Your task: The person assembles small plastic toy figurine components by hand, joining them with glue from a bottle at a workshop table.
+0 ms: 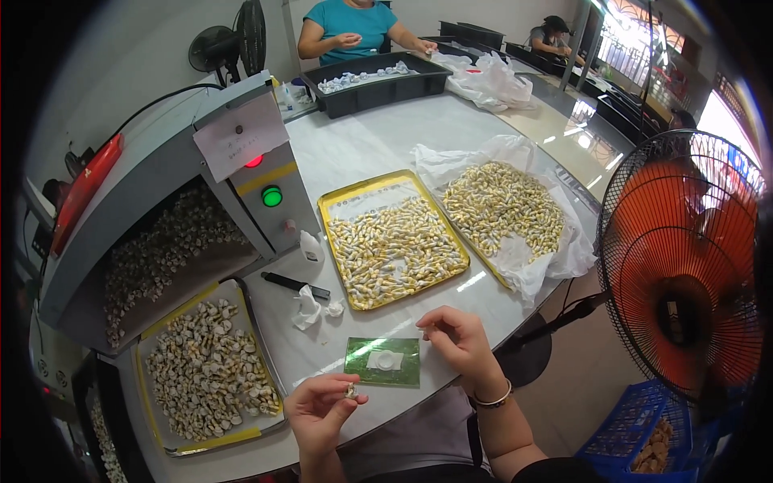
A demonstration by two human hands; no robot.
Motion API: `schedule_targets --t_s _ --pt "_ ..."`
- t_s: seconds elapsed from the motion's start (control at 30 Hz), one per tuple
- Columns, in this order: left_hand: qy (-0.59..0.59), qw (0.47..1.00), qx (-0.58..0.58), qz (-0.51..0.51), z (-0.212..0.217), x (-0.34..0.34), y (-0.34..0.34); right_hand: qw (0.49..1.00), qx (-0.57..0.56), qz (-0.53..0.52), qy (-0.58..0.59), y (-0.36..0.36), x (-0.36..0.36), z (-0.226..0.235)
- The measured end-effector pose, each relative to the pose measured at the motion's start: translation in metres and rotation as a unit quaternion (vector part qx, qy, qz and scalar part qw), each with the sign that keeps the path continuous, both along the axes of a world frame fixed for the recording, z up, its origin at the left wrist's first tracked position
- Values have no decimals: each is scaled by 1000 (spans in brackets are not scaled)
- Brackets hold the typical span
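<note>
My left hand [320,412] is closed in a pinch on a small whitish piece [351,391] with a dark or golden tint, just in front of a green pad [407,373]. On the pad lies a white square with a small round disc [387,360] on it. My right hand [457,340] hovers at the pad's right edge, thumb and fingertips pressed together on something tiny that I cannot make out. Beyond my hands, a yellow-rimmed tray [349,304] holds many small gold-and-white pieces. A second yellow-rimmed tray [158,441], at left, carries cream-coloured pieces.
A grey machine [278,205] with red and green lights stands left. Crumpled tissue [307,309] and a black pen-like tool [295,284] lie nearby. White plastic [515,282] lines another full tray. An orange fan [684,266] stands right; a co-worker [354,32] sits opposite behind a black bin [378,92].
</note>
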State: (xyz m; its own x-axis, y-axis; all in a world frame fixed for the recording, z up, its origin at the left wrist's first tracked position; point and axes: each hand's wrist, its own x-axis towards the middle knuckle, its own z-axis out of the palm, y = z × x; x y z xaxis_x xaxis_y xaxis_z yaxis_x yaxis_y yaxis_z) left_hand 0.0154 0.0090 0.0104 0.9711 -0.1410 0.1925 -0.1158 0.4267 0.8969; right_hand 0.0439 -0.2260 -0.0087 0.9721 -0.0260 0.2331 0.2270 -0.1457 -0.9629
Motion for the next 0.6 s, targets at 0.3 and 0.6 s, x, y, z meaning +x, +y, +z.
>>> schedule_targets --t_s 0.3,0.6 --pt "-21 1000 -8 -22 -2 5 0 1000 13 4 -16 0 1 -2" --pt "-24 999 -42 -11 -1 6 2 999 39 -3 -19 2 1 -3"
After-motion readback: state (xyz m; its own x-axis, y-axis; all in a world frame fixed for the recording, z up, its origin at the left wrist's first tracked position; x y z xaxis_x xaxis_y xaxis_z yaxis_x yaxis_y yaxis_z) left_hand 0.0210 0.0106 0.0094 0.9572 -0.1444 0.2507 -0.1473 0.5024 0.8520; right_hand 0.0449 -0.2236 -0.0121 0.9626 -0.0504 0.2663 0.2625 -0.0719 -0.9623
